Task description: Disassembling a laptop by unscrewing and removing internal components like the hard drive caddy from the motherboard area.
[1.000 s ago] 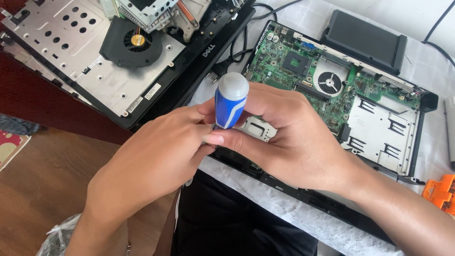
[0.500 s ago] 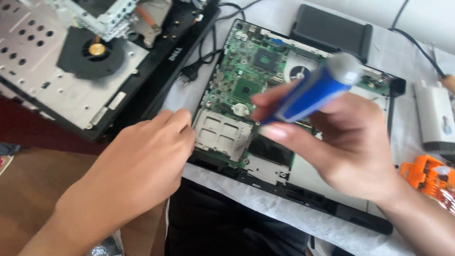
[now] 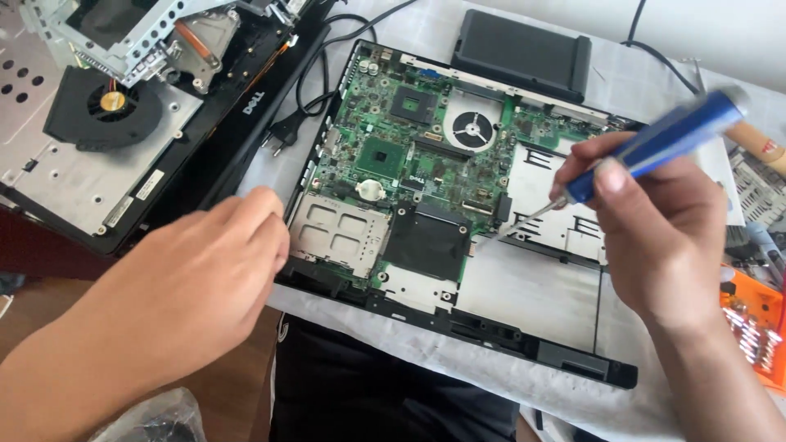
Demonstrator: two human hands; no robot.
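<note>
Now right hand [image 3: 655, 237] gripping screwdriver [image 3: 647, 151] over laptop board [image 3: 393, 155]; left hand [image 3: 188, 286] loosely curled, empty.

Both forearms are bare, with no sleeves, watch or rings in sight. The left hand [image 3: 192, 282] and right hand [image 3: 655, 225] wear no gloves. Dark clothing covers the lap, near and centre.

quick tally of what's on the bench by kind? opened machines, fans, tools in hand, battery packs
Opened laptop chassis: 2, one with the green board, one at the left
Cooling fans: 2, black and silver
Blue-handled screwdriver: 1, in the right hand
Black battery pack: 1
Total: 6
The left hand holds nothing and rests at the green-board chassis edge.
</note>
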